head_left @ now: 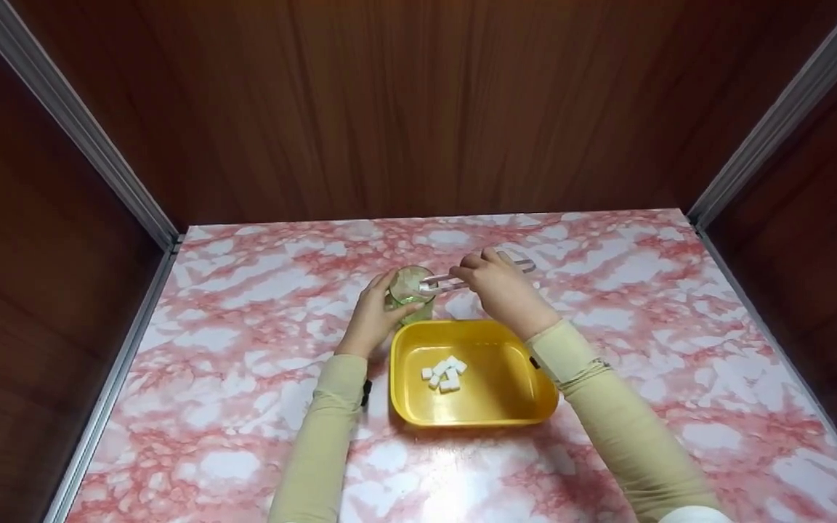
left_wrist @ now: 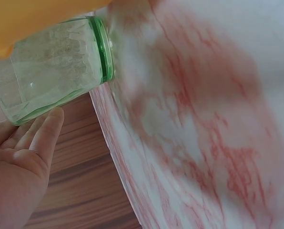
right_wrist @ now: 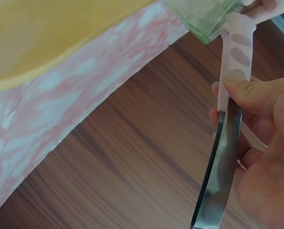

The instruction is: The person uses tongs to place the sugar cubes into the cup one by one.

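A clear green glass (head_left: 413, 312) stands on the table just behind the yellow tray (head_left: 547, 407). My left hand (head_left: 373, 316) holds it from the left, thumb on the near side and fingers behind. In the left wrist view, fingertips touch the side of the glass (left_wrist: 56, 62). Pinched in my right hand (head_left: 503, 289) are tongs (head_left: 447, 285), metal with pale pink, spotted tips (right_wrist: 239, 50). Those tips reach over the rim of the glass, and a small white cube (head_left: 427, 288) appears to be between them. Several white cubes (head_left: 450, 383) lie in the tray's left half.
A red-and-white marbled table (head_left: 229, 385) lies beneath everything. Dark wood-grain panels (head_left: 418, 109) rise at the back and both sides, with grey metal strips (head_left: 99, 145) at the corners. The tray's walls stand between my forearms.
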{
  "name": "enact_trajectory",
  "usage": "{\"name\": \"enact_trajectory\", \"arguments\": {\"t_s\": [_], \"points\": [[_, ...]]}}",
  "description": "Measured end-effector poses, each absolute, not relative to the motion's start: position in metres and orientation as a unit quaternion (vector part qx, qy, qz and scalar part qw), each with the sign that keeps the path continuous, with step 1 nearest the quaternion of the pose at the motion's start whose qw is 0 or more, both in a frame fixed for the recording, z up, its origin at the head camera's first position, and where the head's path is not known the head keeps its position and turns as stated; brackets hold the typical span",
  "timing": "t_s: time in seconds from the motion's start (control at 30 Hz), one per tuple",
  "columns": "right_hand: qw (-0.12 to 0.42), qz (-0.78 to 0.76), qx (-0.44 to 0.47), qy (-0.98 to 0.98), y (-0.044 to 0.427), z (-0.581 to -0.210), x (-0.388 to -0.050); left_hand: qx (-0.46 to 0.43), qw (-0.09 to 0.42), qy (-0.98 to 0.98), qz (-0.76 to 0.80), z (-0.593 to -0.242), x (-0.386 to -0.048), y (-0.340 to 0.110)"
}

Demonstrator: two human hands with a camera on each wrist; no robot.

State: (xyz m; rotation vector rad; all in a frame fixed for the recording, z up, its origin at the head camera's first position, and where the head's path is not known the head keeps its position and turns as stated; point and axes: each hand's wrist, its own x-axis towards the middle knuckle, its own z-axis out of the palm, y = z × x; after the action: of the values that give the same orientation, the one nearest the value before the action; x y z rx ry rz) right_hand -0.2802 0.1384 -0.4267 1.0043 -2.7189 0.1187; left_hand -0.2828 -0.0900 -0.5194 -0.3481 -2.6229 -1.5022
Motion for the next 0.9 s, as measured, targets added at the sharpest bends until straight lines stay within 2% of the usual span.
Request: {"name": "enact_trajectory", "arguments": {"t_s": [0.4, 0.9], "points": [[0.132, 0.038, 0.346, -0.928, 0.1393, -0.4296, -0.2798, -0.103, 0.037, -0.868, -0.485, -0.5165, -0.2822, -0.0905], [0.119, 0.048, 0.340, -0.932, 0.1401, -0.4305, -0.2788, -0.101, 0.038, -0.870, -0.481, -0.5196, -0.2838, -0.0902]]}}
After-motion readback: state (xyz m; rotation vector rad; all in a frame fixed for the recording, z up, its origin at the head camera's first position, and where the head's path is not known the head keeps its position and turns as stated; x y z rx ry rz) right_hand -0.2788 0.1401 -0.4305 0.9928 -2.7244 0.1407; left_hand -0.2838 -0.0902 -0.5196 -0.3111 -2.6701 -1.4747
